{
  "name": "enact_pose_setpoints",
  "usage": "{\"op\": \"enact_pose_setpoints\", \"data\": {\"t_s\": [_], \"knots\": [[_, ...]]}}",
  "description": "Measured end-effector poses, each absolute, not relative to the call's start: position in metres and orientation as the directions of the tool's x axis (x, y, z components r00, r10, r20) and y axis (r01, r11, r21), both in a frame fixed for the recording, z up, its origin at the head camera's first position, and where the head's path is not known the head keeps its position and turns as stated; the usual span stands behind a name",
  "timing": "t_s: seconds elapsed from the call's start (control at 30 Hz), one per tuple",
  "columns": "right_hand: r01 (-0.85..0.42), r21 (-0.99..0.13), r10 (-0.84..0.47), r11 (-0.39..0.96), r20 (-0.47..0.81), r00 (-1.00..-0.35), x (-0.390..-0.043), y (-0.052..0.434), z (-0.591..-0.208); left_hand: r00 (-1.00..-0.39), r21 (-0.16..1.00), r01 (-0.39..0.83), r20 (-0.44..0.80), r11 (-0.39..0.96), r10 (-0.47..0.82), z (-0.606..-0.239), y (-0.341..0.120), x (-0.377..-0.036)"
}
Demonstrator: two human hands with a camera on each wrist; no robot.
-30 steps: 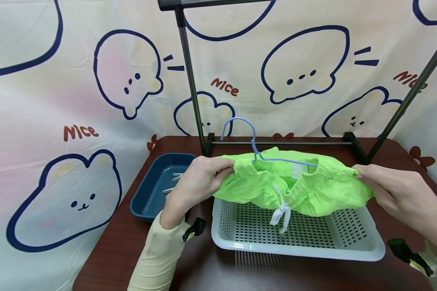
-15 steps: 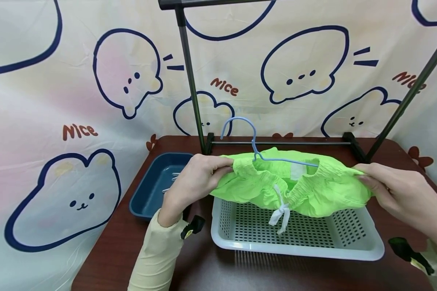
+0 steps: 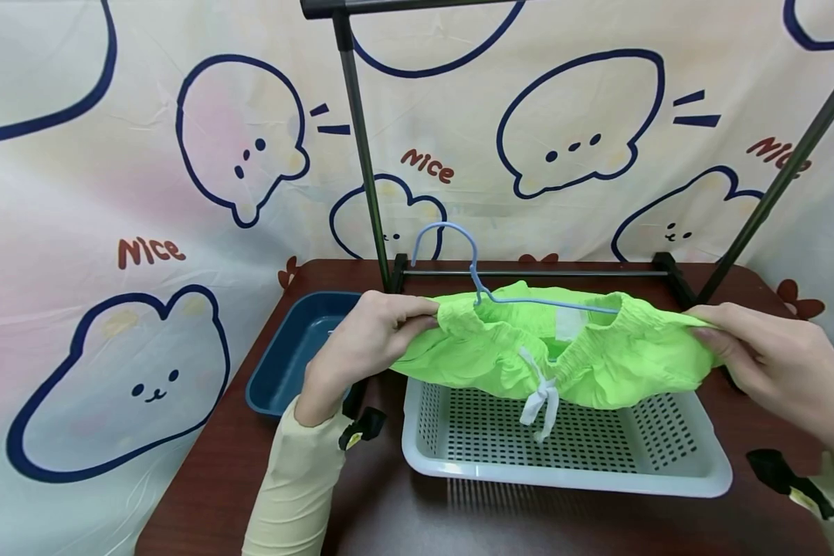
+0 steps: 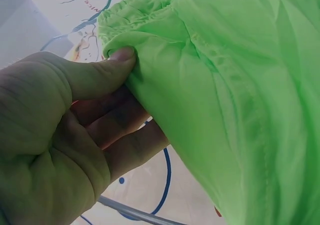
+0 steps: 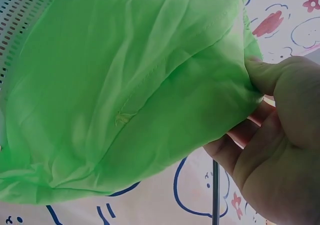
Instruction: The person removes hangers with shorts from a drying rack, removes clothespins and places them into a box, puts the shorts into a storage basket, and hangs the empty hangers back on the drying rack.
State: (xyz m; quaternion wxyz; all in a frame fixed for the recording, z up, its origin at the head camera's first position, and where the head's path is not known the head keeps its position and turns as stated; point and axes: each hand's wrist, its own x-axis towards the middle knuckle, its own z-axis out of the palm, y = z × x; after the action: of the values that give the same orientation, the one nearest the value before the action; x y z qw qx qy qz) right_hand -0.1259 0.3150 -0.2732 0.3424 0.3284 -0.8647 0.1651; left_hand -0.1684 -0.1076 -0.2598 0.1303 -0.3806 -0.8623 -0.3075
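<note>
Bright green shorts point(image 3: 618, 363) with a gathered elastic waistband and a tied white drawstring point(image 3: 542, 394) are stretched between my hands. A blue hanger point(image 3: 476, 270) sits in the waist opening. Its hook rises above the waistband and points left; part of its bar is hidden inside the cloth. My left hand point(image 3: 364, 340) pinches the left end of the waist, thumb in front and fingers behind, as the left wrist view shows. My right hand point(image 3: 781, 363) pinches the right end; in the right wrist view its thumb presses the cloth point(image 5: 165, 100) near the edge.
Below the shorts stands a pale grey perforated basket point(image 3: 563, 479) on the dark wooden table point(image 3: 389, 510). A blue tray point(image 3: 285, 363) lies left, partly behind my left hand. A black rack frame point(image 3: 364, 154) stands at the back, before a printed curtain point(image 3: 250, 255).
My hands have drawn slightly apart, stretching the waist wider. The hanger has shifted a little left. My left hand now covers most of the white clothespins in the blue tray.
</note>
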Motion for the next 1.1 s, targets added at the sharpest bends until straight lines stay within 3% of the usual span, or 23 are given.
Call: {"op": "enact_pose_setpoints", "data": {"t_s": [1.1], "knots": [[-0.595,-0.078,-0.361,0.8,0.73,-0.581,-0.146,0.337,-0.278,-0.723,0.47,0.69,0.432,0.551,0.538,-0.264,-0.118,-0.18]]}}
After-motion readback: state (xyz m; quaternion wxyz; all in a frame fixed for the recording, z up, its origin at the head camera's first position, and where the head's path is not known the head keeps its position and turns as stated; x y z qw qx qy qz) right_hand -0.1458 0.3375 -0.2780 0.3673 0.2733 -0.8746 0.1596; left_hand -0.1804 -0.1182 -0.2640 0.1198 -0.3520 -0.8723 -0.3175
